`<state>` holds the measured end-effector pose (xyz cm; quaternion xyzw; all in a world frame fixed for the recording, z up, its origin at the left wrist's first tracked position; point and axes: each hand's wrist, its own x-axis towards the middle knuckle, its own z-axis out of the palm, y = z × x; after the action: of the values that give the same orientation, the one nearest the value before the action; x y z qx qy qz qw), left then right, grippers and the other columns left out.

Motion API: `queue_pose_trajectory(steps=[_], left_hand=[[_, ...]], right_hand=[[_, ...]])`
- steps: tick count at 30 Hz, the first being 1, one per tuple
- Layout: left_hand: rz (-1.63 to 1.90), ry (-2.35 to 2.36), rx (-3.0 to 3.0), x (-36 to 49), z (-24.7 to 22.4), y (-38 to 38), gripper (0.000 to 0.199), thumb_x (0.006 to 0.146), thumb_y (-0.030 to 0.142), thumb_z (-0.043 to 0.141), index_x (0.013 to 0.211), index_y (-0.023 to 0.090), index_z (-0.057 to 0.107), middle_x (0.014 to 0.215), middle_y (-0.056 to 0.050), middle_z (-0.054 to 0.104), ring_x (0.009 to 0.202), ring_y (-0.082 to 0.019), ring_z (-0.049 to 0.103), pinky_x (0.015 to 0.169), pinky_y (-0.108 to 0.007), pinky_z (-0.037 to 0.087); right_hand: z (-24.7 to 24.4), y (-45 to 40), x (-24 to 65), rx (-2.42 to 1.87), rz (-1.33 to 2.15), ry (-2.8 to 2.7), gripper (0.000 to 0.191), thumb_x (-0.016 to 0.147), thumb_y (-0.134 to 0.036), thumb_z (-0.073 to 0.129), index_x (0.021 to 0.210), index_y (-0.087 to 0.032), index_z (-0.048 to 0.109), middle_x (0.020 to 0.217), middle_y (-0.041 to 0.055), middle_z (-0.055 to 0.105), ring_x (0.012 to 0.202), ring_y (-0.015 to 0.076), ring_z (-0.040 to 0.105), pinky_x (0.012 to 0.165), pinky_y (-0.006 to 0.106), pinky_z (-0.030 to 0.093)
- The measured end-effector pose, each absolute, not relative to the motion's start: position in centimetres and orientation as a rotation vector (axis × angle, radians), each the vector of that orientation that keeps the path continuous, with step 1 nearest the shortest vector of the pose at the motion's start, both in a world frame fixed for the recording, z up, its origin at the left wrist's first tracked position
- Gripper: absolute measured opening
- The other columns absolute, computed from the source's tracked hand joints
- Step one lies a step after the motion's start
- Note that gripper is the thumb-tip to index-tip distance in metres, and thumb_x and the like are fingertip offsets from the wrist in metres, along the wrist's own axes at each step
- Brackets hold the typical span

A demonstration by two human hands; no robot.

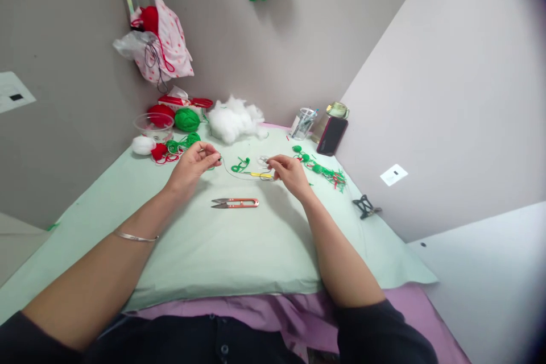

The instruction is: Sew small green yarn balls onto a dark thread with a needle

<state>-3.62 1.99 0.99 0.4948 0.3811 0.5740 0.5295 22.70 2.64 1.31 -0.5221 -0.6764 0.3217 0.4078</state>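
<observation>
My left hand is closed in a pinch, with a tiny dark bit at its fingertips. From there a thin dark thread sags across to my right hand, whose thumb and forefinger pinch it too; whether a needle is there is too small to tell. Between the hands lies a curled green yarn piece. Beside it, a yellow-handled crochet hook lies partly behind looped thread near my right fingers. Closer to me, orange thread snips rest on the pale green cloth, blades pointing left.
White stuffing sits at the back. Left of it are a green yarn ball and a clear bowl. Rightward stand a cup of pens and a leaning phone. Green crocheted pieces and a black clip lie right.
</observation>
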Motion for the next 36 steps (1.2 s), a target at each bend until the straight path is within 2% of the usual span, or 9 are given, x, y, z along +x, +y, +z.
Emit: queue_pose_trajectory(steps=[2, 4, 8, 15, 19, 22, 29, 36], left_hand=[[1.386, 0.881, 1.102, -3.9, 1.1, 2.1, 0.034, 0.070, 0.034, 0.079, 0.089, 0.018, 0.055, 0.081, 0.002, 0.062, 0.077, -0.013, 0.064, 0.081, -0.030, 0.050], [1.389, 0.859, 1.052, -4.0, 1.1, 2.2, 0.033, 0.071, 0.034, 0.079, 0.088, 0.017, 0.056, 0.079, 0.002, 0.063, 0.075, -0.012, 0.063, 0.081, -0.029, 0.049], [1.386, 0.793, 0.997, -4.3, 1.1, 2.4, 0.027, 0.074, 0.029, 0.078, 0.088, 0.017, 0.058, 0.077, 0.002, 0.062, 0.076, -0.011, 0.063, 0.082, -0.027, 0.050], [1.391, 0.620, 0.854, -5.4, 1.7, 2.8, 0.017, 0.077, 0.019, 0.075, 0.089, 0.016, 0.062, 0.080, 0.002, 0.059, 0.073, -0.008, 0.059, 0.082, -0.023, 0.053], [1.291, 0.572, 0.903, -5.7, 2.0, 2.5, 0.018, 0.076, 0.021, 0.076, 0.088, 0.017, 0.063, 0.076, 0.001, 0.058, 0.068, -0.008, 0.056, 0.079, -0.024, 0.053], [1.146, 0.521, 1.003, -5.7, 2.1, 2.1, 0.018, 0.076, 0.025, 0.077, 0.086, 0.017, 0.064, 0.074, 0.001, 0.056, 0.068, -0.010, 0.054, 0.079, -0.026, 0.052], [0.927, 0.511, 1.172, -5.6, 1.7, 1.6, 0.015, 0.078, 0.027, 0.075, 0.086, 0.019, 0.065, 0.077, -0.002, 0.057, 0.071, -0.013, 0.054, 0.079, -0.029, 0.049], [0.946, 0.540, 1.196, -5.9, 1.9, 1.7, 0.013, 0.080, 0.028, 0.073, 0.085, 0.019, 0.064, 0.076, -0.003, 0.056, 0.073, -0.014, 0.054, 0.078, -0.028, 0.049]], right_hand=[[1.0, 3.6, 23.9, -1.470, 0.655, -1.700, 0.027, 0.084, -0.034, 0.055, 0.085, -0.012, 0.071, 0.069, 0.0031, 0.067, 0.050, 0.0091, 0.049, 0.053, 0.023, 0.039], [0.9, 4.2, 25.0, -1.603, 0.519, -1.719, 0.026, 0.085, -0.031, 0.054, 0.085, -0.013, 0.072, 0.066, 0.0027, 0.068, 0.052, 0.0104, 0.051, 0.056, 0.024, 0.040], [1.0, 4.5, 26.7, -1.744, 0.301, -1.718, 0.023, 0.084, -0.026, 0.055, 0.089, -0.015, 0.075, 0.076, 0.0051, 0.073, 0.066, 0.0141, 0.061, 0.066, 0.026, 0.043], [0.7, 4.4, 26.9, -1.788, 0.233, -1.883, 0.018, 0.085, -0.023, 0.059, 0.089, -0.018, 0.076, 0.087, 0.0058, 0.075, 0.080, 0.0178, 0.066, 0.075, 0.028, 0.044], [0.0, 4.5, 25.1, -1.785, 0.142, -2.042, 0.025, 0.094, -0.027, 0.053, 0.105, -0.020, 0.075, 0.105, 0.0074, 0.072, 0.092, 0.0176, 0.065, 0.081, 0.027, 0.043], [-0.6, 4.7, 23.2, -1.829, -0.028, -2.293, 0.031, 0.100, -0.028, 0.043, 0.114, -0.022, 0.071, 0.115, 0.0084, 0.066, 0.101, 0.0181, 0.062, 0.080, 0.026, 0.043], [-1.0, 5.7, 20.5, -1.920, -0.179, -2.497, 0.034, 0.095, -0.006, 0.038, 0.112, -0.009, 0.067, 0.118, 0.0194, 0.060, 0.111, 0.0257, 0.056, 0.082, 0.031, 0.047], [-0.9, 6.3, 19.9, -1.939, -0.103, -2.459, 0.035, 0.093, -0.002, 0.037, 0.109, -0.009, 0.067, 0.117, 0.0213, 0.061, 0.113, 0.0267, 0.058, 0.089, 0.034, 0.047]])
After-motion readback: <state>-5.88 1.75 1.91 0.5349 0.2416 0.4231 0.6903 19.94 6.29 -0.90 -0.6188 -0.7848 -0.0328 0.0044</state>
